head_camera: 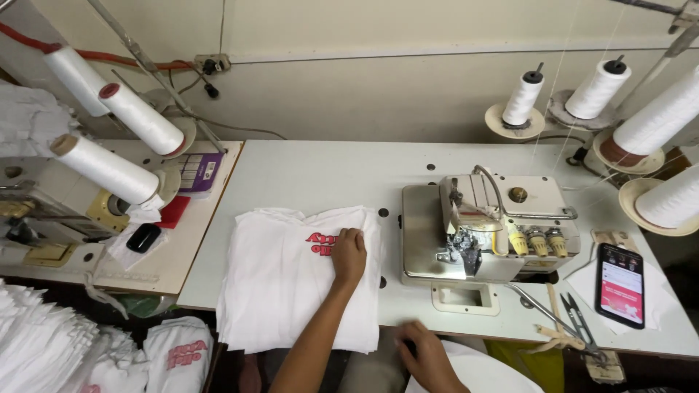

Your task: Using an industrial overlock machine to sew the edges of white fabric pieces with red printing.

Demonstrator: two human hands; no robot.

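Your left hand [349, 256] lies palm down on the shirt stack [298, 280], fingers together and flat, pressing the top piece near its right edge, just beside the red print [322, 242]. The stack sits on the white table [328, 171], left of the serger [484, 225], well apart from its needle area. Its long axis runs from the far edge toward you, with the near end reaching the table's front edge; the printed end points away from you, toward the wall. The cloth is plain white, folded into a rough rectangle, with soft creases running lengthwise and slightly uneven layers showing at the far edge. Your right hand [426, 354] is low at the table's front edge, over white cloth [484, 375] in your lap; it is blurred, so you cannot tell whether the fingers are pinching anything. To the right of the serger lie snips [579, 320] and a phone [620, 284] with its screen lit. White thread cones [597, 89] stand behind the machine. More white shirts [44, 349] are piled at lower left, beside a second machine [44, 211].
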